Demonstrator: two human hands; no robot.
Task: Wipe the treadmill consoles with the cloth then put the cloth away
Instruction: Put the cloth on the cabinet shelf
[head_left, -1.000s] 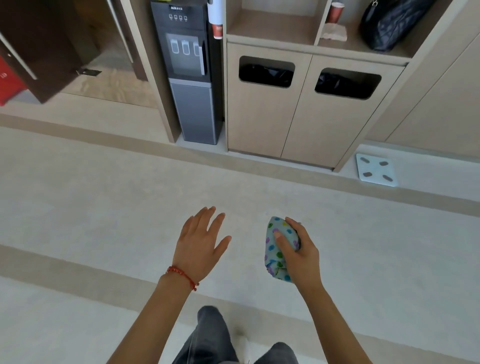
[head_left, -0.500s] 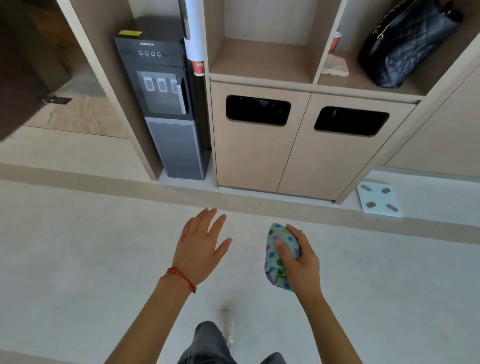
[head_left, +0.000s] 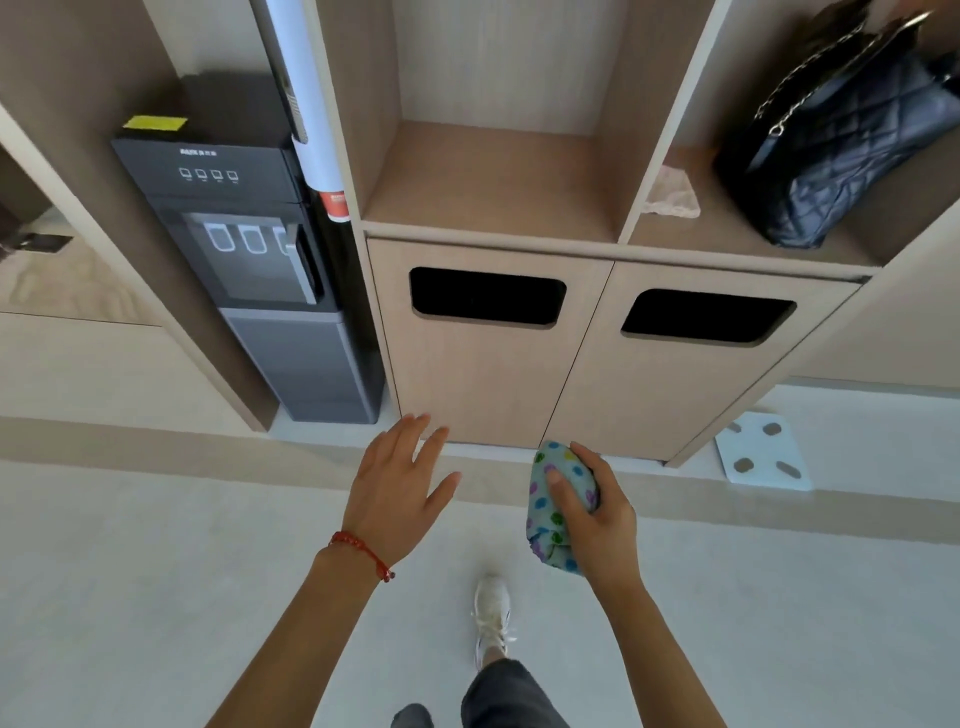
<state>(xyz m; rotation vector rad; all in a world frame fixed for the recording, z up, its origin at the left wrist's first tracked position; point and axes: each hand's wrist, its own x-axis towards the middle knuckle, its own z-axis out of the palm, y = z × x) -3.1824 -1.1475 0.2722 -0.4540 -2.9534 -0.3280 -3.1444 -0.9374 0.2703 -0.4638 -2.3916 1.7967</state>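
Observation:
My right hand grips a bunched pale-blue cloth with coloured dots, thumb pressed across its front, held out at waist height. My left hand floats beside it with fingers spread and nothing in it; a red bead bracelet circles its wrist. Both hands hover just in front of a wooden cabinet with two doors, each with a dark slot. Above the doors is an open shelf compartment. No treadmill is in view.
A black water dispenser stands in the niche to the left. The right shelf holds a quilted black handbag and a crumpled beige cloth. A white bathroom scale lies on the floor at right. My white shoe steps on the pale floor.
I have walked closer to the cabinet, which now fills the upper view. Both hands keep the same pose, the right still holding the cloth.

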